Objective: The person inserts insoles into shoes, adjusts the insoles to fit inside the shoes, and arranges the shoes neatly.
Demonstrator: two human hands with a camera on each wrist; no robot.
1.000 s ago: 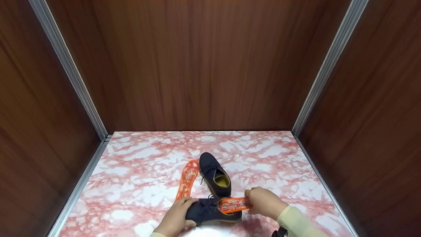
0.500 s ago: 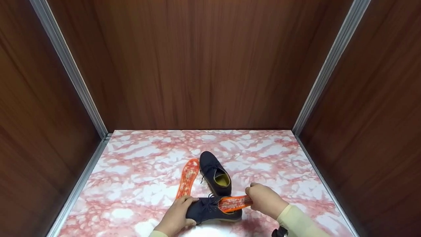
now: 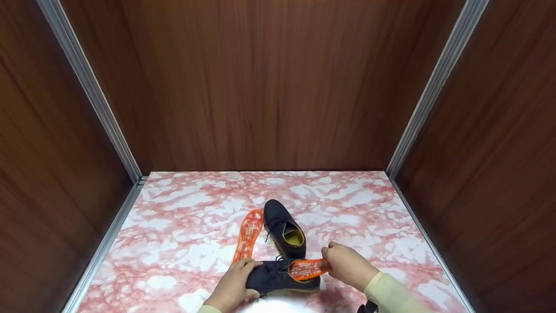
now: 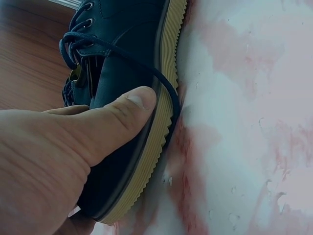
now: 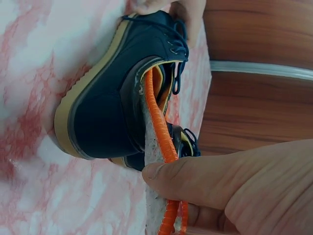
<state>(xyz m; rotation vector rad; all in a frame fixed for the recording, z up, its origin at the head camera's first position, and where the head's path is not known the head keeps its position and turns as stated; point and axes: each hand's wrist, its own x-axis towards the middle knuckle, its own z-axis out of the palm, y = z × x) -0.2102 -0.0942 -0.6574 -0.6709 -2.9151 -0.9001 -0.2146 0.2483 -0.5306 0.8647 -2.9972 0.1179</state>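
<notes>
A dark navy lace-up shoe (image 3: 278, 278) lies sideways near the front, its toe toward the left. Across that toe my left hand (image 3: 234, 280) grips the shoe; in the left wrist view the thumb presses along the tan ridged sole (image 4: 164, 98). An orange-edged insole (image 3: 308, 269) sticks out of the shoe's opening, its front part hidden inside. My right hand (image 3: 347, 266) pinches the insole's outer end, and in the right wrist view the thumb (image 5: 181, 178) lies against its greyish underside.
The matching shoe (image 3: 278, 217) stands just behind, toe pointing away. A second orange insole (image 3: 249, 232) lies left of it, partly behind my left hand. Pink-and-white marbled table (image 3: 186, 243), with brown wood-grain panels (image 3: 260, 87) on three sides.
My right hand has tilted slightly, and the insole's outer end sits a touch higher than a second ago. The left hand and both shoes have stayed in place.
</notes>
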